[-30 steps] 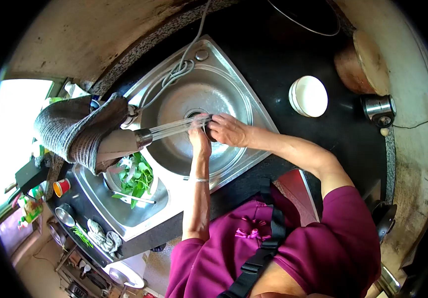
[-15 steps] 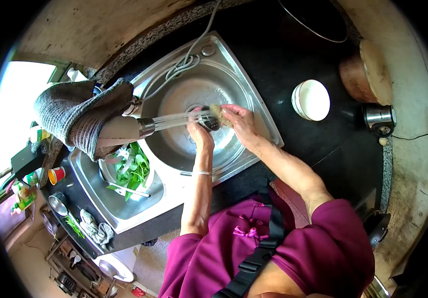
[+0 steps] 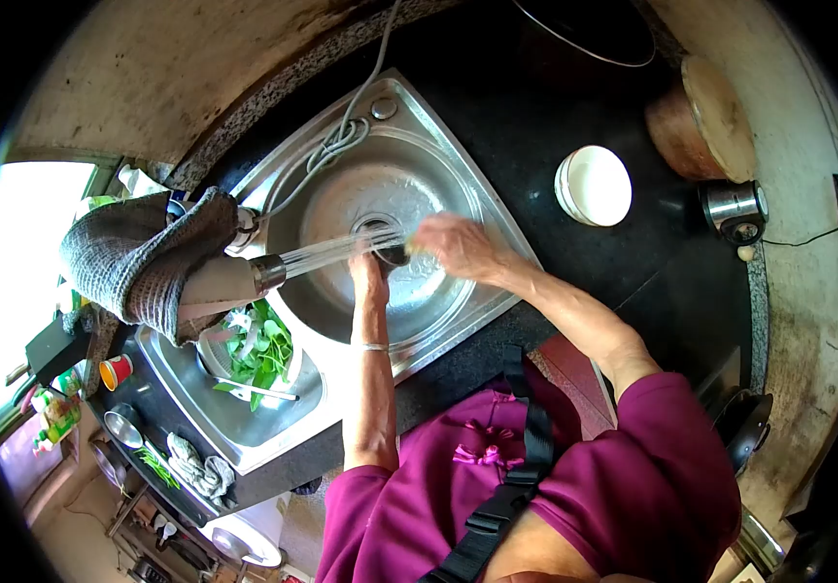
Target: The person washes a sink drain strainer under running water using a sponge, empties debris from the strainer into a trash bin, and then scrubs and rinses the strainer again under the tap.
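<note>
Over the large round sink basin, my left hand grips a small dark round object, whose exact kind I cannot make out. Water from the faucet streams across it. My right hand, smeared by motion, is just right of the dark object. At its fingertips a bit of a tan scrubbing pad shows, mostly hidden by the fingers.
Green leaves and a ladle-like handle lie in the smaller basin. A grey cloth drapes over the faucet. White stacked bowls, a wooden-lidded pot and a metal appliance stand on the dark counter to the right.
My right hand has drawn slightly away from the dark object and is now blurred. The dark object has turned in my left hand. The whole view has shifted a little.
</note>
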Demonstrator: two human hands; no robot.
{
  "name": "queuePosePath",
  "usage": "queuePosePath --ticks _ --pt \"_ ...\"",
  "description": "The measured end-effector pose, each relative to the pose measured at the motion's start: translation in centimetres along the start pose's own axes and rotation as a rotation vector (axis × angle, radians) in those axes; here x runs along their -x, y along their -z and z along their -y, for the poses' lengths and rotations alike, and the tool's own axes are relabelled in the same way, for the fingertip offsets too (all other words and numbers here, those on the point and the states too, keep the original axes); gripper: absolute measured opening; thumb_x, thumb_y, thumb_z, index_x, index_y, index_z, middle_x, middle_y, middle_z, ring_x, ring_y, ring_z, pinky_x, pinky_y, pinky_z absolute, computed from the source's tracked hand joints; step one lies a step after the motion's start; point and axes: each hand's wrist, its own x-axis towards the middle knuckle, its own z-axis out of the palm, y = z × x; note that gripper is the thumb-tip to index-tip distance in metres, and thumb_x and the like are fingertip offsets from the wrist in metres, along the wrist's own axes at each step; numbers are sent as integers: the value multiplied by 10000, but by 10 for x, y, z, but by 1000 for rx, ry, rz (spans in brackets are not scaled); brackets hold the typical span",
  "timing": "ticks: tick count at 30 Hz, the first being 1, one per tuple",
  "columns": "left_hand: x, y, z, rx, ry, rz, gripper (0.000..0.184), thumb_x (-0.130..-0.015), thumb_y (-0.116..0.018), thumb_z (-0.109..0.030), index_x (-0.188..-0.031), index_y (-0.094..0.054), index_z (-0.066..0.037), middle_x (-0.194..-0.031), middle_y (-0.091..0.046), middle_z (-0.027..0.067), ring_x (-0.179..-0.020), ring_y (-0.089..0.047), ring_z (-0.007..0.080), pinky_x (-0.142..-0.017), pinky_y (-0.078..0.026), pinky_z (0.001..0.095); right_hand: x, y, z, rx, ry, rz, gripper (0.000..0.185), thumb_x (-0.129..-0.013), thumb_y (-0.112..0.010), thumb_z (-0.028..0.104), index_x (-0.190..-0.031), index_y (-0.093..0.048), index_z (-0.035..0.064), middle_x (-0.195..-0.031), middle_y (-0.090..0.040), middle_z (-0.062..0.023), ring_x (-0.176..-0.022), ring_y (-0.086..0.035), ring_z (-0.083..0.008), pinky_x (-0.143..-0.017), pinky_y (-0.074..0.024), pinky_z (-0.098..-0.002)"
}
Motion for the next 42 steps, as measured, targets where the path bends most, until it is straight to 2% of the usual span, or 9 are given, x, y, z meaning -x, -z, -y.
queuePosePath --ticks 1,3,7,14,23,27,35,36,42 --pt "3 0 -3 2 -1 3 319 -855 -502 -311 -971 -551 -17 -862 -582 83 -785 -563 162 -618 -462 300 1 6 -5 4 1 -1 136 -736 -528 -18 -847 -607 -4 -837 -594 -109 -806 -585 -234 -709 -476 -324" --pt "12 0 -11 -804 -337 -86 324 -832 -559 -287 -965 -557 9 -860 -588 115 -764 -573 174 -623 -457 313 2 23 -7 -134 -202 -273 147 -734 -521 -13 -855 -604 0 -849 -591 -119 -798 -586 -237 -687 -473 -315" --pt "0 0 1 -899 -845 -39 367 -805 -612 -280 -975 -531 35 -797 -586 124 -652 -564 177 -558 -452 287 5 12 -15 -157 -268 -124 199 -761 -536 95 -932 -598 14 -861 -607 -145 -789 -594 -296 -700 -473 -360" --pt "-15 36 6 236 386 172 466 -844 -452 -468 -1121 -498 -96 -1078 -548 106 -951 -545 258 -772 -476 417 -3 -11 -10 -164 -414 109 330 -769 -587 222 -1020 -555 10 -812 -612 -202 -764 -594 -349 -679 -469 -403" --pt "-28 34 6 303 414 213 387 -802 -535 -400 -1062 -514 -113 -1064 -543 96 -973 -509 267 -816 -421 483 1 -7 -10 -64 -266 213 388 -720 -653 263 -989 -557 1 -784 -600 -197 -772 -585 -351 -689 -459 -422" --pt "-63 51 22 144 319 195 291 -772 -604 -285 -969 -512 -92 -925 -570 82 -842 -563 247 -712 -478 392 1 6 -9 -7 -280 199 402 -730 -641 280 -1011 -559 5 -872 -583 -181 -835 -565 -335 -720 -447 -410" --pt "-81 53 41 -748 -416 -81 432 -772 -629 -276 -1039 -508 41 -899 -562 124 -805 -559 219 -716 -458 357 13 13 -8 29 -261 206 340 -756 -619 272 -976 -568 17 -876 -587 -169 -839 -580 -322 -726 -464 -412" --pt "-82 56 39 -1358 -694 -211 381 -761 -632 -280 -999 -573 11 -919 -538 157 -839 -546 273 -749 -434 401 15 14 -7 29 -275 235 341 -760 -612 274 -980 -568 16 -885 -584 -163 -852 -575 -318 -739 -461 -409" --pt "-64 38 32 -1389 -614 -195 324 -762 -585 -306 -996 -609 -82 -976 -521 177 -899 -518 350 -777 -408 430 22 18 -2 4 -224 180 351 -756 -619 255 -1005 -558 16 -876 -569 -138 -852 -552 -303 -745 -441 -388"
